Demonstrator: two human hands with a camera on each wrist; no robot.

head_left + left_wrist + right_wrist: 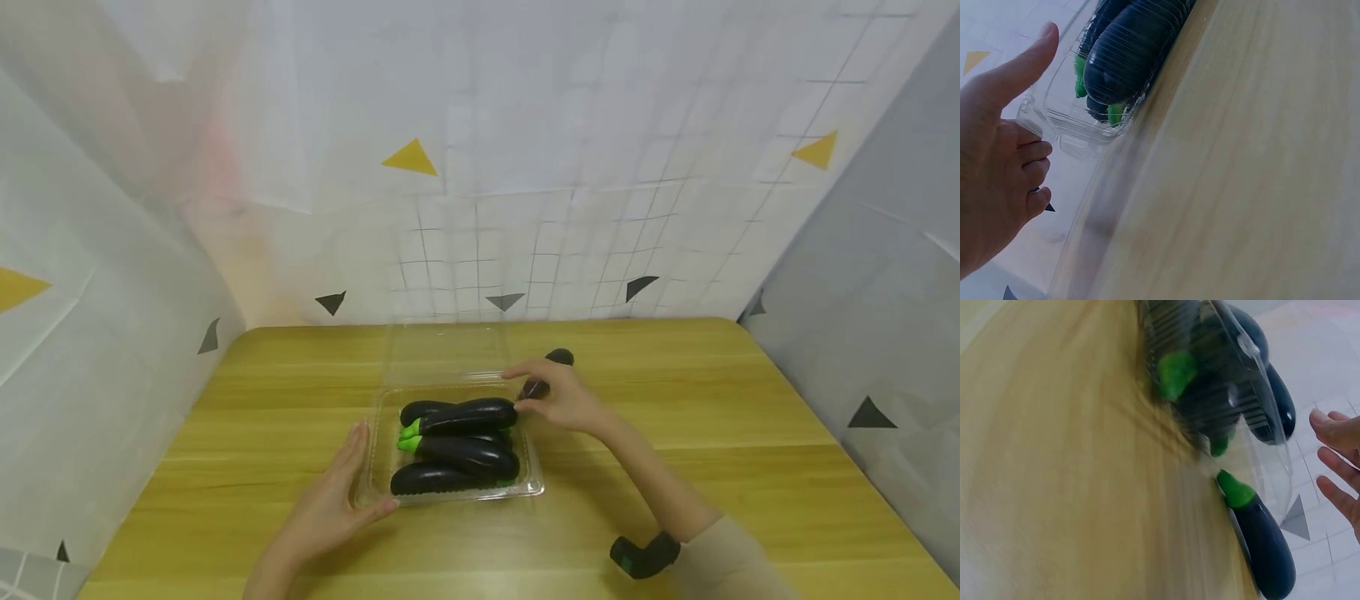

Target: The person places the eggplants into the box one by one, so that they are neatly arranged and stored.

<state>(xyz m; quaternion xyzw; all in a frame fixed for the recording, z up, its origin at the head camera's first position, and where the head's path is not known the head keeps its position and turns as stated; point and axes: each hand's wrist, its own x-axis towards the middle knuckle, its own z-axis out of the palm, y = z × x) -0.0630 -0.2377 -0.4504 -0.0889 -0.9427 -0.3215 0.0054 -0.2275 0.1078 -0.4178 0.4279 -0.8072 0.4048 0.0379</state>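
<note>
A clear plastic clamshell box stands on the table with its transparent lid folded back. Inside lie several dark purple eggplants with green stem ends, some on top of others. My left hand rests at the box's front left corner, long fingers along the left side and thumb by the front rim. Above the back right corner is my right hand, fingers apart and holding nothing. Another eggplant lies outside the box on the right, partly hidden by that hand in the head view.
The wooden table has a white sheet wall behind it, marked with triangles and grid lines. More sheeting rises at both sides. A black device sits at the right wrist.
</note>
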